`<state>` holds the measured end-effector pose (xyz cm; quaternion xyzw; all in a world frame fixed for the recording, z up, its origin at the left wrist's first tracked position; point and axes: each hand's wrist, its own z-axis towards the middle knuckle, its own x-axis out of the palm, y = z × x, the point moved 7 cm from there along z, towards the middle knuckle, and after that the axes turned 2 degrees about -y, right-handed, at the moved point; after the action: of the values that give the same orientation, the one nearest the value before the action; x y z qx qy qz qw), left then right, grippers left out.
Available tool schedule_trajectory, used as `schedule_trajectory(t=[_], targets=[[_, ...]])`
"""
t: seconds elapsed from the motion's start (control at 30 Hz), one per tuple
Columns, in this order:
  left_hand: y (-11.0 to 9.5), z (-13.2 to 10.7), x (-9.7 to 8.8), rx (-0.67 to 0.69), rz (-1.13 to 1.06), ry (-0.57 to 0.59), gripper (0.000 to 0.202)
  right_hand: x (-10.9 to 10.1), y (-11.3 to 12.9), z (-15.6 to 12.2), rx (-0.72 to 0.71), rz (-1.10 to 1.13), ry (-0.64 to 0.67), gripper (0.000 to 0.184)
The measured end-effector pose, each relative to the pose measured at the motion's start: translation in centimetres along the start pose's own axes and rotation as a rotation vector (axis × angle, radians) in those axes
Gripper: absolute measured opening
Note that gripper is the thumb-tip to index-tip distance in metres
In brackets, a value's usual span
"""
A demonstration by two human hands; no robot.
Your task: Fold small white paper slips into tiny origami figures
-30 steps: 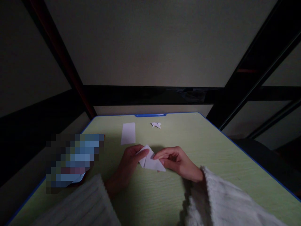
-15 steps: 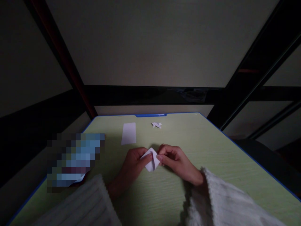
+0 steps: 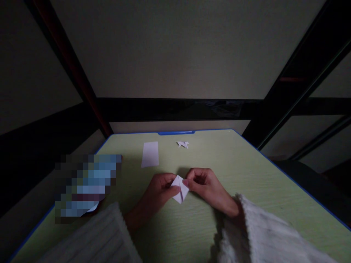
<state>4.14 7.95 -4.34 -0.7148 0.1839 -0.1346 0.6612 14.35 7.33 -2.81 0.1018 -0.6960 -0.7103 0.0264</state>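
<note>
Between my hands is a small folded white paper, diamond-shaped, with a crease or slit running down its middle. My left hand pinches its left corner, thumb on top. On the right corner, my right hand grips with thumb over the paper and fingers curled behind. The fingers under the paper are hidden. Farther back on the table lie a flat white sheet of paper and a small folded paper figure.
The light wood-grain table has a blue edge and a blue handle-like strip at the back. A pixelated, blurred object lies at the left side. Pale panels with dark frames rise behind the table.
The paper's two flaps have come together, so the wide opening in its middle is now a narrow line. The paper has shifted slightly right and toward me.
</note>
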Motion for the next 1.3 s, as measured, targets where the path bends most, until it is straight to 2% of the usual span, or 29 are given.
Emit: schedule_trajectory(t=[0.17, 0.27, 0.37, 0.9, 1.07, 1.2, 1.3], targets=[[-0.1, 0.0, -0.1, 0.011, 0.08, -0.009, 0.022, 0.5, 0.0, -0.2, -0.003, -0.032, 0.043, 0.021], [-0.4, 0.2, -0.1, 0.078, 0.167, -0.031, 0.027, 0.6, 0.0, -0.3, -0.012, -0.045, 0.061, 0.022], [-0.7, 0.2, 0.0, 0.119, 0.214, -0.047, 0.029, 0.7, 0.1, -0.4, -0.018, -0.045, 0.07, 0.024], [-1.0, 0.0, -0.2, 0.13, 0.255, -0.089, 0.03, 0.8, 0.2, -0.4, -0.037, -0.088, 0.066, 0.021], [-1.7, -0.4, -0.8, 0.15, 0.236, -0.175, 0.027, 0.8, 0.6, -0.4, -0.092, 0.008, -0.008, 0.018], [-2.2, -0.7, -1.2, 0.189, 0.237, -0.238, 0.026, 1.4, 0.2, -0.4, -0.047, -0.03, 0.07, 0.022], [-2.5, -0.9, -1.2, 0.221, 0.276, -0.256, 0.026, 1.0, 0.3, -0.3, -0.045, 0.01, 0.049, 0.024]])
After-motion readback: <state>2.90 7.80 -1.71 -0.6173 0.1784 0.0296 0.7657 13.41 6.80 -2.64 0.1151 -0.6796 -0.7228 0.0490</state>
